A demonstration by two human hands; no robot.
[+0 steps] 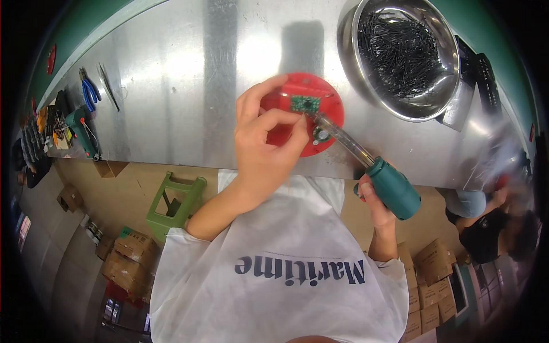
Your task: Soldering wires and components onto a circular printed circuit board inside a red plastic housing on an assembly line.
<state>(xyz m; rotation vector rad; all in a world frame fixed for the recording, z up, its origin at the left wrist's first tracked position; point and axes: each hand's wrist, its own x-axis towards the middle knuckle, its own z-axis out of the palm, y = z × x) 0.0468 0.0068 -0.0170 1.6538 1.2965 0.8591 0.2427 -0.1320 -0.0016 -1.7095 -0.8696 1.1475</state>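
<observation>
A round red holder (333, 108) lies on the metal table near its front edge, with a small green circuit board (305, 104) on it. Below the board on the same holder sits a round white-and-dark component (322, 135). My left hand (260, 128) bends over the holder's left side. Its thumb and forefinger pinch at the board's lower edge; what is between them is too small to make out. My right hand (376, 206) grips a green gun-shaped hand tool (394, 188) with a long shiny barrel. The barrel's tip is close to the left fingertips and the board.
A steel bowl (454, 74) full of thin black pieces (397, 54) stands at the back right. Blue-handled pliers (90, 93), tweezers (107, 86) and another green gun-shaped tool (83, 133) lie at left. A green stool (174, 203) stands left; another person (486, 228) is at right.
</observation>
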